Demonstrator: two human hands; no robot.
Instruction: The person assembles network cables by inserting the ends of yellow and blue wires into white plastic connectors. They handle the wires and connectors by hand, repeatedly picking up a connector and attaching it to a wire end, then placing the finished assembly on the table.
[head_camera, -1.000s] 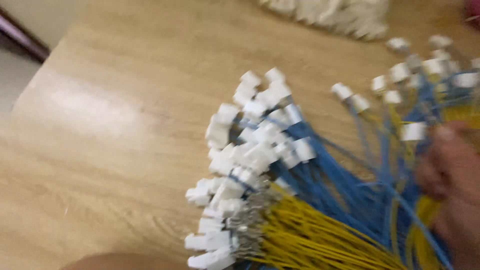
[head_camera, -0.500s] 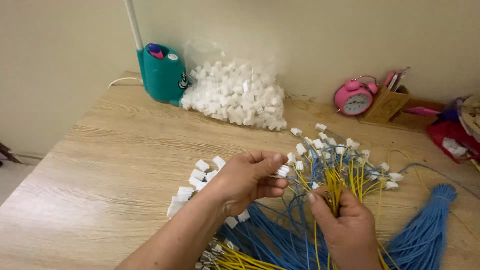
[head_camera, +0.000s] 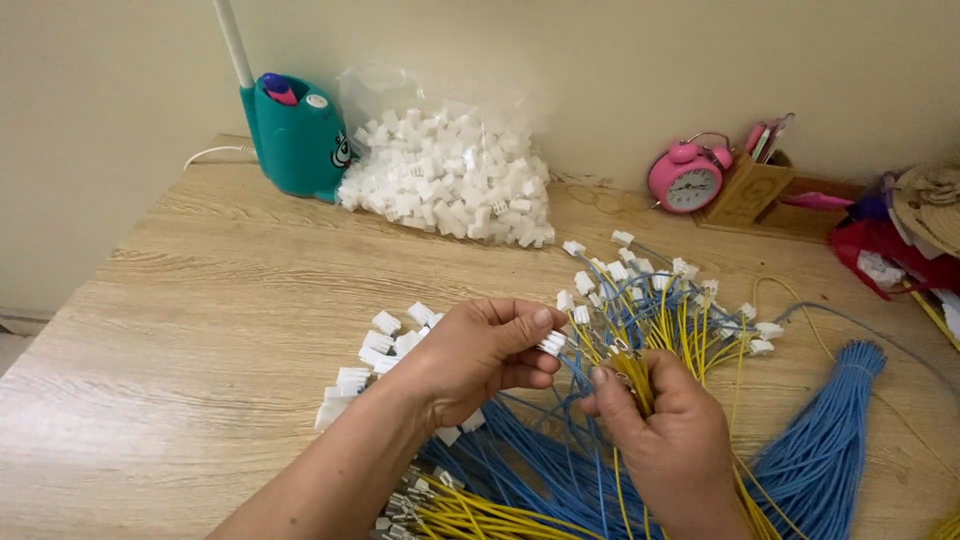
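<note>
Spreading across the wooden table (head_camera: 200, 300), blue and yellow wires (head_camera: 560, 490), fanned so connector ends stay reachable. Heaped against the wall behind, bagged white connectors (head_camera: 450, 185). Gripping a yellow wire bundle (head_camera: 640, 375), right hand (head_camera: 665, 440), closed around it. Pinching one small white connector (head_camera: 552, 344) near those wire tips, left hand (head_camera: 480, 355). Hidden by fingers: terminal seating. Cut off below: wire lengths.

view: single head camera
facing: down and forward, toward 12 o'clock
nearness: close over wooden table (head_camera: 200, 300)
shared: nothing, one view only
</note>
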